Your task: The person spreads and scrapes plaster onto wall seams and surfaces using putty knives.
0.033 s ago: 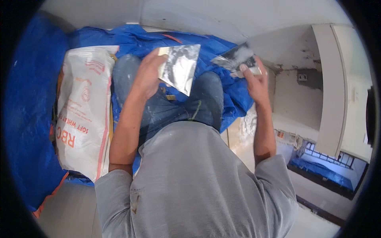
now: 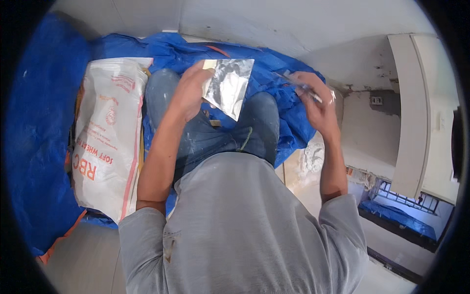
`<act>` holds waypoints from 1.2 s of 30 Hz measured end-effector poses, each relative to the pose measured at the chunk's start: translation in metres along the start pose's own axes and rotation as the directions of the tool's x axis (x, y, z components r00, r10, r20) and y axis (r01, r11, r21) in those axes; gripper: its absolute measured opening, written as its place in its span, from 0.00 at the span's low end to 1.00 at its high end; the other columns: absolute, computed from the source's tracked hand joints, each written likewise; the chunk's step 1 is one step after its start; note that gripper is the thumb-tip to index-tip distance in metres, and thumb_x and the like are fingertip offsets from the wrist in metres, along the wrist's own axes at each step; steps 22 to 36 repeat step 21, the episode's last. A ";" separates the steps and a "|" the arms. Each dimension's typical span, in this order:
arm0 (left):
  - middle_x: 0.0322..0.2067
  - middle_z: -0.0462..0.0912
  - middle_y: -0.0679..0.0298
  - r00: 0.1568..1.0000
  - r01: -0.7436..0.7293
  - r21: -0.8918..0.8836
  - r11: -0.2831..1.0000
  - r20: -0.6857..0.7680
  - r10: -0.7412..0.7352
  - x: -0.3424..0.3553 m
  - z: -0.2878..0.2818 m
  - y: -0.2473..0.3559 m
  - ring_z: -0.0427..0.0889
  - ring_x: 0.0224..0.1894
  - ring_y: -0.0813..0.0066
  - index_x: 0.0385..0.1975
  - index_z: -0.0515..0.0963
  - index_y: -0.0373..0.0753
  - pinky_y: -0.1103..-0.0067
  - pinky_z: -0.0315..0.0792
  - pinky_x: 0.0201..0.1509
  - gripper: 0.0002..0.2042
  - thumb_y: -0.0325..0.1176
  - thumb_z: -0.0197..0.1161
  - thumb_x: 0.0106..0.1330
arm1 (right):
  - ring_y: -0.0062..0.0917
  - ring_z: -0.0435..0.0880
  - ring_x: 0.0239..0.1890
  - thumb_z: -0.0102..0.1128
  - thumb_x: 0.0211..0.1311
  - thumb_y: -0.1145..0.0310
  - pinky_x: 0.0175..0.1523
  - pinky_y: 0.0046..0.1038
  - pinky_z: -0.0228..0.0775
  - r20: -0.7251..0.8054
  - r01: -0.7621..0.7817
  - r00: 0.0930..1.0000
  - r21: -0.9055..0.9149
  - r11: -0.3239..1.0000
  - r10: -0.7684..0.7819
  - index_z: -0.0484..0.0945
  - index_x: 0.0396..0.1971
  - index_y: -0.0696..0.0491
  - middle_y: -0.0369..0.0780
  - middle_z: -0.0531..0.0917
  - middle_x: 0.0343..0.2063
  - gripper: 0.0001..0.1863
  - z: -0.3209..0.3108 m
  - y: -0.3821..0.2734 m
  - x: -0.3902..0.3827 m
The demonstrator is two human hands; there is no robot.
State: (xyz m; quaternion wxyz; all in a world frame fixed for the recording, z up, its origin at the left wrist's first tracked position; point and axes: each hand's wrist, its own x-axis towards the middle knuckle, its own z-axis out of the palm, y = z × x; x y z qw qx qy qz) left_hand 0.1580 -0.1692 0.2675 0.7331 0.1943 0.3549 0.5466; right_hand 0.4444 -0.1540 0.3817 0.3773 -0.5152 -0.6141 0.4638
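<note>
A shiny silver foil sheet (image 2: 228,85) is held up tilted, above the knees.

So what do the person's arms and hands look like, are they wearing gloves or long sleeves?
No gloves: the left hand and the right hand are both bare. The forearms are bare too. The person wears a light grey short-sleeved T-shirt with sleeves that end above the elbows, one at each side, and a small dark stain near the left side of the chest. I see no watch or wristband.
</note>
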 end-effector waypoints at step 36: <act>0.45 0.80 0.62 1.000 0.021 0.284 0.959 0.002 -0.023 0.022 0.042 0.009 0.75 0.49 0.73 0.53 0.75 0.33 0.74 0.68 0.57 0.16 0.28 0.49 0.69 | 0.25 0.78 0.47 0.63 0.54 0.63 0.52 0.32 0.73 0.725 0.784 0.612 -0.611 0.115 -0.316 0.79 0.51 0.42 0.31 0.81 0.46 0.21 0.022 -0.023 -0.009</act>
